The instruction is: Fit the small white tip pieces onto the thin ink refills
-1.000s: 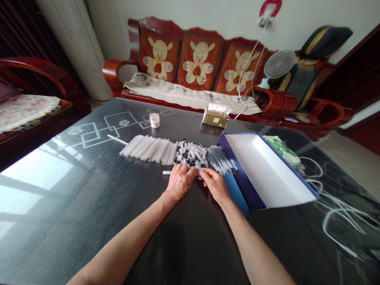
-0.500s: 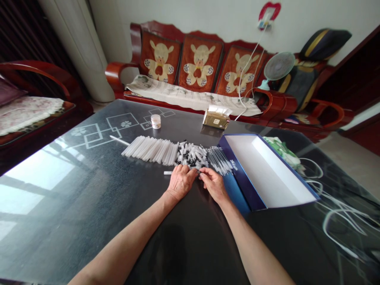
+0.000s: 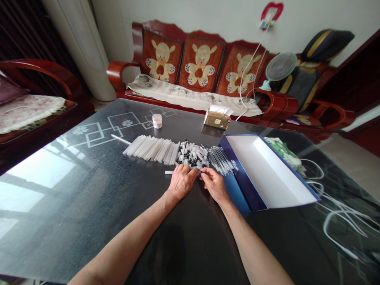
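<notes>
My left hand (image 3: 182,182) is closed around a whitish pen barrel (image 3: 169,172), whose end sticks out to the left of the knuckles. Close beside it, my right hand (image 3: 214,183) has thumb and fingers pinched at the barrel's other end; the small part between the fingertips is mostly hidden. Just beyond both hands lies a heap of small black and white pen parts (image 3: 193,153). A row of translucent white pen barrels (image 3: 152,149) lies left of the heap, and thin pen refills (image 3: 220,159) with silvery ends lie to its right.
A blue box (image 3: 267,170) with a white inside stands right of the refills. Farther back are a small round jar (image 3: 157,121) and a tissue pack (image 3: 217,118). One long white stick (image 3: 121,139) lies at the left. White cables (image 3: 335,213) spread over the right side of the dark table (image 3: 97,206).
Both hands keep nearly the same pose, held together at the barrel. The whole view has shifted very slightly; nothing else has visibly moved.
</notes>
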The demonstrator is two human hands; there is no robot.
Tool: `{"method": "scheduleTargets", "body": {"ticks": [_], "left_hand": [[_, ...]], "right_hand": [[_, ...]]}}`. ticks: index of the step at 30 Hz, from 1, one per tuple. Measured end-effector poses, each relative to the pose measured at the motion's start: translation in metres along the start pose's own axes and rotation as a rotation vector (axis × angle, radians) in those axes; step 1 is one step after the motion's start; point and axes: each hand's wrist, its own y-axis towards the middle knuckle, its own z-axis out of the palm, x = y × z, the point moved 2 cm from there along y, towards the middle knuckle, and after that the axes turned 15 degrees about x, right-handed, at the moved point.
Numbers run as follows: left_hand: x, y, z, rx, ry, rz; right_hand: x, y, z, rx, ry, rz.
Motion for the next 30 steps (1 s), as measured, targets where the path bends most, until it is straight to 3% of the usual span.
{"method": "scheduleTargets", "body": {"ticks": [6,16,21,30], "left_hand": [[0.0000,-0.0001,0.0010,-0.002,0.003,-0.002],[0.0009,0.0004,0.0022,-0.011,0.012,0.004],[0.0007,0.0002,0.0024,-0.009,0.009,0.004],[0.0007,0.0001,0.0021,0.004,0.004,0.006]], "right_hand": [[0.0019,-0.0006,-0.0015,-0.039,-0.010,0.024],[-0.0001,-0.0014,-0.0009,0.009,-0.010,-0.012],[0.0010,-0.0008,-0.0013,-0.045,-0.037,0.027],[-0.0018,-0.0007,0.0000,-0.003,-0.033,-0.002]]}}
